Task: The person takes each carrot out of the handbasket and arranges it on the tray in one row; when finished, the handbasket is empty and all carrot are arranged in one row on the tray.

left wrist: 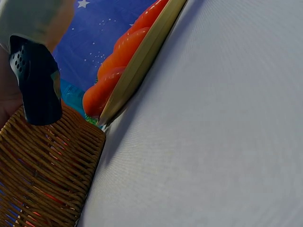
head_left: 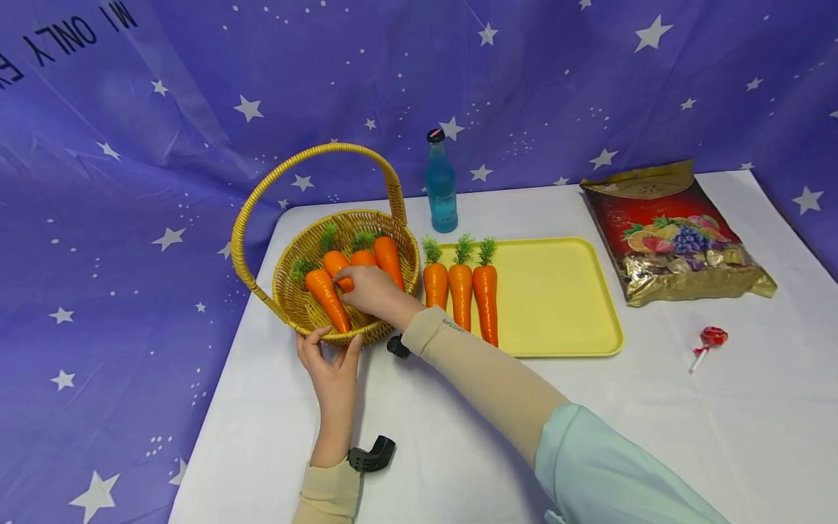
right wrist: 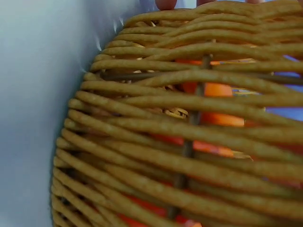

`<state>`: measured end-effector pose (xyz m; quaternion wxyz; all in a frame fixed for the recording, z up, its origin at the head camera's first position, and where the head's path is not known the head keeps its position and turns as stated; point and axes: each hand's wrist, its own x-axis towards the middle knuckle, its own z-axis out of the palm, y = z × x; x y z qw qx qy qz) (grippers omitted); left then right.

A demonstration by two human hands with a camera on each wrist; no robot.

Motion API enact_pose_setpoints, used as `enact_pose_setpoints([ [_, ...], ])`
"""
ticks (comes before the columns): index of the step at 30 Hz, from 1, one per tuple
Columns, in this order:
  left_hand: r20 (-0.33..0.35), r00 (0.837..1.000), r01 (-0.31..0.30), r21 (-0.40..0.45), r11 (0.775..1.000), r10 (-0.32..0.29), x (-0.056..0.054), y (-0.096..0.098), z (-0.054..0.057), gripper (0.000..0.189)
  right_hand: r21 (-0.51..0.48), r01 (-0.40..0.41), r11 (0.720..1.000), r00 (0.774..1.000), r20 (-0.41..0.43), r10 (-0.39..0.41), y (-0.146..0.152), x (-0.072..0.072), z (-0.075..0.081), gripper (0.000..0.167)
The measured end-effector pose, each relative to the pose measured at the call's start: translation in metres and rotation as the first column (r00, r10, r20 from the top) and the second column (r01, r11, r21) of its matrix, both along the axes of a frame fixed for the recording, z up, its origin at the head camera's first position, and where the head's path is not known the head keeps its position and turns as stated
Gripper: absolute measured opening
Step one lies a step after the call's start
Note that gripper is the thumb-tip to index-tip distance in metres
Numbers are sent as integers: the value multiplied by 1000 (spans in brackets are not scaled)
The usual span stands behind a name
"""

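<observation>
A yellow wicker basket (head_left: pixel 308 309) with a tall arched handle holds several orange carrots with green tops. My left hand (head_left: pixel 334 375) grips its near rim, thumb and fingers apart. Reaching in over the right side, my right hand (head_left: pixel 374 292) has its fingers around a carrot (head_left: pixel 337 263) in the middle; the palm side is hidden. Another carrot (head_left: pixel 327 298) lies to the left of those fingers. In the right wrist view, the basket's woven wall (right wrist: pixel 189 132) fills most of the picture, with fingertips (right wrist: pixel 165 4) at the top edge.
Three carrots lie side by side on the left of a yellow tray (head_left: pixel 556 298), partly behind the right forearm. A blue bottle (head_left: pixel 441 189) stands behind. On the right are a red and gold candy bag (head_left: pixel 668 233) and a red lollipop (head_left: pixel 712 337).
</observation>
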<state>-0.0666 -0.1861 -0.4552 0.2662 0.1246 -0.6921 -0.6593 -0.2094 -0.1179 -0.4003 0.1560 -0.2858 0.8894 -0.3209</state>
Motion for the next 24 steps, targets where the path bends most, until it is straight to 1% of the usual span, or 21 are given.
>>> enact_pose_setpoints([
  [4,-6,1000,-10,-3,1000,10,-4,-5,-13,53,77,-49,996,997,-53,53,-4,0,-2,37],
  [7,-8,1000,-22,-17,1000,22,-5,-6,-16,53,106,-76,991,994,-73,84,-7,0,-2,37],
  [12,-23,999,-31,-29,999,30,-5,-6,-17,51,125,-92,988,992,-78,102,-11,0,-2,36],
  [17,-3,999,-38,-43,998,38,-4,-6,-17,51,152,-114,982,986,-101,130,-16,-2,-9,36],
  [20,8,999,-35,-46,998,36,-3,-6,-16,52,181,-116,977,981,-134,142,-18,-3,-14,34],
  [22,14,999,-29,-41,999,29,-1,-3,-9,52,193,-111,975,979,-150,141,-19,-3,-15,33],
  [24,14,999,-28,-39,999,28,-1,-3,-9,52,199,-104,975,979,-154,136,-20,-2,-15,34],
])
